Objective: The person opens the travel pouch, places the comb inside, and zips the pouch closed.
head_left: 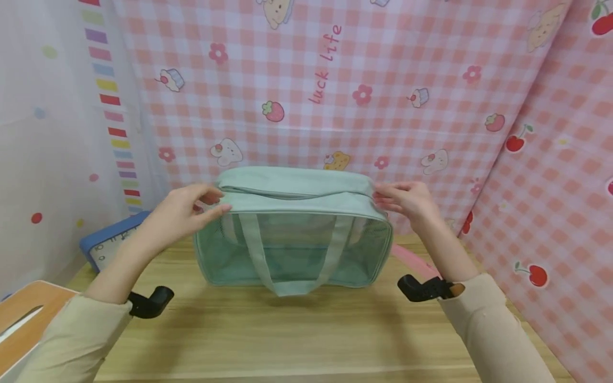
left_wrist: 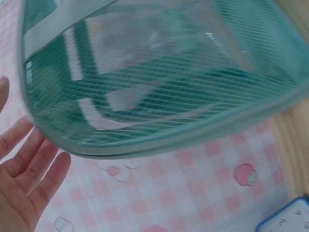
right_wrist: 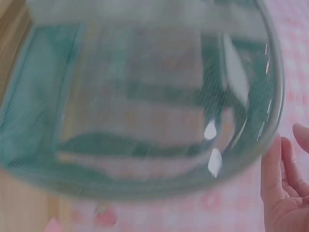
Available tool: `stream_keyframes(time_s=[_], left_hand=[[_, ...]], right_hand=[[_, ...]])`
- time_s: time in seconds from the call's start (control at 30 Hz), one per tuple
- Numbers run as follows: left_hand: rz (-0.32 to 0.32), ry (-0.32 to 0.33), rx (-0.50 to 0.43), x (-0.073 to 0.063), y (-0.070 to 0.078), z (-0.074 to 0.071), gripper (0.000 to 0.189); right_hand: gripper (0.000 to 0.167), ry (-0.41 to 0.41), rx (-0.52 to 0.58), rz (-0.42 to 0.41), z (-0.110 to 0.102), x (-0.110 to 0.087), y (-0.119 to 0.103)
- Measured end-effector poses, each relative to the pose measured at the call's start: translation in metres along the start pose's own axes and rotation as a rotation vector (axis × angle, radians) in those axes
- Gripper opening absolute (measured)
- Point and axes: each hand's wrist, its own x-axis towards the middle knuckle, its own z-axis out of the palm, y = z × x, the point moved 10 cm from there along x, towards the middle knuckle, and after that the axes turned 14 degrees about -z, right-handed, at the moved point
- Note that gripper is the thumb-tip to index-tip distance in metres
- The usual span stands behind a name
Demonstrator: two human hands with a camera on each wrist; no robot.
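Note:
A mint-green bag (head_left: 294,250) with see-through sides stands upright on the wooden table. Its handle (head_left: 293,287) hangs down the front, and the seam along its top gapes slightly. My left hand (head_left: 187,207) is at the bag's top left corner, with fingers spread and their tips right at the edge. In the left wrist view, these fingers (left_wrist: 36,164) look fairly straight against the rim. At the opposite top corner, my right hand (head_left: 407,199) touches the bag's side with extended fingers. The right wrist view shows the thumb (right_wrist: 301,135) apart from the bag.
Behind the bag hangs a pink checked cloth (head_left: 297,69), with another cherry-print cloth (head_left: 551,186) along the right. A blue-framed object with a white marked face (head_left: 112,242) stands at left. An orange slotted box (head_left: 43,298) is nearer, and a pink item (head_left: 414,260) lies right of the bag.

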Motion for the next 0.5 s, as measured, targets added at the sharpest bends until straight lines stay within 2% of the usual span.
stream_keyframes(time_s=[0.07,0.13,0.37,0.5], left_hand=[[0.024,-0.023,-0.006,0.010,0.008,-0.005,0.036],[0.049,-0.053,0.010,0.020,0.016,-0.006,0.029],[0.104,-0.225,0.121,0.049,0.042,0.009,0.019],[0.106,-0.303,0.145,0.059,0.048,0.019,0.018]], right_hand=[[0.012,0.016,0.048,0.023,-0.016,-0.005,0.012],[0.009,0.027,0.096,0.050,-0.029,-0.009,0.025],[0.019,0.034,0.252,0.171,-0.065,-0.028,0.080],[0.021,0.009,0.260,0.226,-0.079,-0.039,0.112]])
